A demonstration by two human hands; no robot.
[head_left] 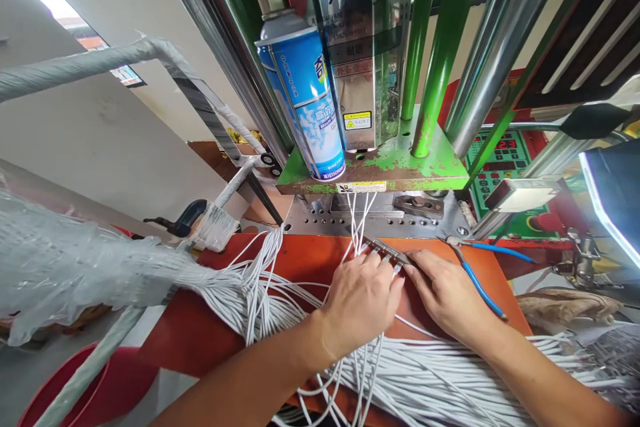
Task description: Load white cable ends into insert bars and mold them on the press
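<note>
Curling left hand [363,290] over white cables [357,233] at slotted metal bar [387,251], just in front of green press plate [400,165]; touching the bar's right end with right hand [445,283], close beside. Cannot tell firm grip from light contact in either. Can see blue-handled pliers [474,279] to the plate's front right.

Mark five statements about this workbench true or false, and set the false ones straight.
1. The right grip touches the metal bar. True.
2. The spray can lies on the orange table. False: the spray can stands on the green plate.
3. The pliers have blue handles. True.
4. The bundled cables are black. False: the cables are white.
5. The left grip is on the pliers. False: the left grip is at the metal bar.
</note>
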